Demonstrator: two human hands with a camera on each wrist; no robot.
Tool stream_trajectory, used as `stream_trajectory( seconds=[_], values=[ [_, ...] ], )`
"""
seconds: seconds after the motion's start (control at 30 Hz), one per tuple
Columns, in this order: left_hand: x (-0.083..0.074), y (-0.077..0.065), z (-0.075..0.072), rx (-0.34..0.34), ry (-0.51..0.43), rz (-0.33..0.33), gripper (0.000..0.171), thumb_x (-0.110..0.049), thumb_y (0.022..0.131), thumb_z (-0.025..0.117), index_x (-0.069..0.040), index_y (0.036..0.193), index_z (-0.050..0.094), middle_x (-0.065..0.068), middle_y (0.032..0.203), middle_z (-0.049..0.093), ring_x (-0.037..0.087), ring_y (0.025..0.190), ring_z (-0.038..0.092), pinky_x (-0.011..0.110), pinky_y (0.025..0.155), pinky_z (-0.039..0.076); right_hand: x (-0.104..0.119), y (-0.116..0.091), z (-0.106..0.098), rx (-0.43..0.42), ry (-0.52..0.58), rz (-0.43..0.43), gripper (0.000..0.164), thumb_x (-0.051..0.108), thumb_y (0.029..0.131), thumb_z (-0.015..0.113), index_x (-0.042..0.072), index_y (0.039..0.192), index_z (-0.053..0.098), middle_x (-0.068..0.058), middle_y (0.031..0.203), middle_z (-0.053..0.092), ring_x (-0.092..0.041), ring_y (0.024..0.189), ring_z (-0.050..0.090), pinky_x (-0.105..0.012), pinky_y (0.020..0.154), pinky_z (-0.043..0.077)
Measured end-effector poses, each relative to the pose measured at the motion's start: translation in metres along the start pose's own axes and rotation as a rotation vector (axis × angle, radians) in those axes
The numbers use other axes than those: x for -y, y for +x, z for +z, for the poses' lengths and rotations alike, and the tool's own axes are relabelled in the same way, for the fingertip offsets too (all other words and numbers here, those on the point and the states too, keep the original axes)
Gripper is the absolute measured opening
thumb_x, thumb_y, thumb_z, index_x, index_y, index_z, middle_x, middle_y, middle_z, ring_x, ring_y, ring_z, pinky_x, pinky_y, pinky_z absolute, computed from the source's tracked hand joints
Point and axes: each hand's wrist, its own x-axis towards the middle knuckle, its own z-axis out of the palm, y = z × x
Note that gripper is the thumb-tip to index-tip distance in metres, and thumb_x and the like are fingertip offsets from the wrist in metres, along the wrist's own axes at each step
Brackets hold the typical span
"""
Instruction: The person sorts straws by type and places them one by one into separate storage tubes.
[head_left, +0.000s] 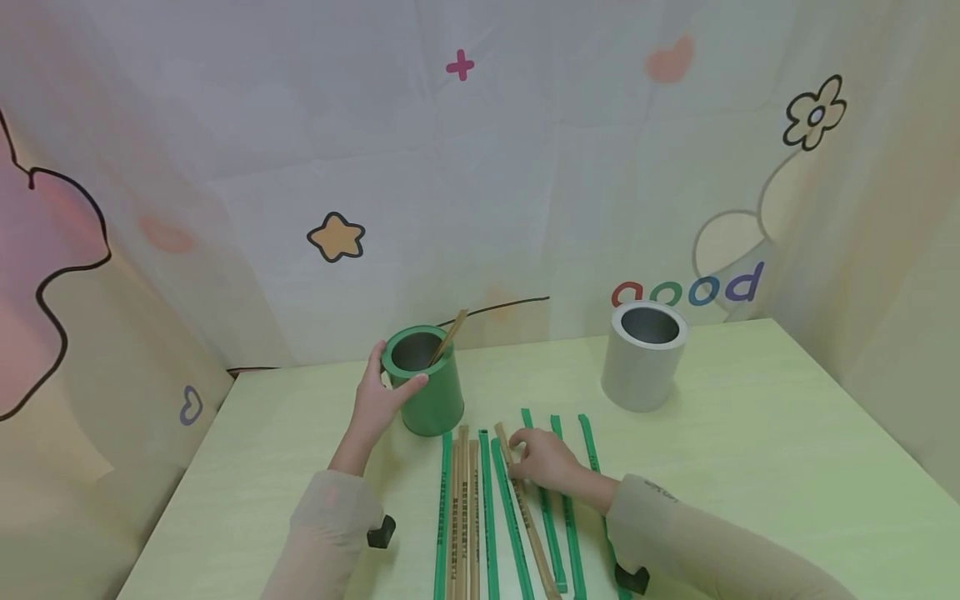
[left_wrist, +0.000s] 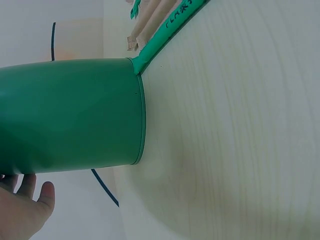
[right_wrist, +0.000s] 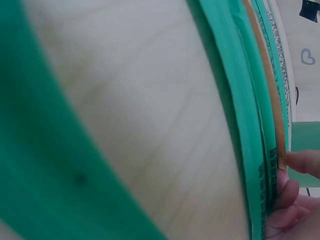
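My left hand (head_left: 377,406) holds the green cup (head_left: 431,406) by its rim and side, thumb in front. One brown-wrapped straw (head_left: 450,335) leans inside that cup, its end poking above the rim. Just right of the cup, my right hand (head_left: 551,460) pinches a brown paper-wrapped straw (head_left: 534,537) near its far end; the right wrist view shows thumb and finger at this brown straw (right_wrist: 274,95). Beneath the right hand and wrist lie several green-wrapped straws (head_left: 572,533). More brown straws (head_left: 462,500) and green straws (head_left: 442,508) lie in a row in front of the cup.
A white cup (head_left: 642,367) stands at the back right of the pale table (head_left: 787,467). Behind the table hangs a printed cloth (head_left: 480,208), with further cloth along both sides.
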Motion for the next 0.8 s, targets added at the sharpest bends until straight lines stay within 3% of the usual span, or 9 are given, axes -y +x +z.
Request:
stream_trajectory(
  seconds=[0.47,0.8],
  values=[
    [0.0001,0.0003,-0.0007,0.000,0.013,-0.014,0.097,-0.051,0.071,0.066,-0.021,0.143,0.007,0.006,0.148,0.016,0.025,0.136,0.013,0.055,0.105,0.018,-0.0013,-0.0014,0.0012,-0.001,-0.029,-0.013,0.042,0.016,0.072,0.069,0.000,0.108,0.056,0.001,0.062,0.056,-0.010,0.049,0.047,-0.024,0.044,0.037],
    [0.0007,-0.0004,-0.0004,-0.003,0.004,-0.003,0.096,-0.051,0.072,0.065,-0.022,0.143,0.007,0.005,0.147,0.018,0.024,0.136,0.015,0.055,0.105,0.018,0.0007,-0.0017,0.0008,-0.020,-0.018,-0.006,0.042,0.007,0.070,0.067,-0.003,0.110,0.056,-0.001,0.063,0.056,-0.010,0.049,0.045,-0.023,0.044,0.036]
  ],
)
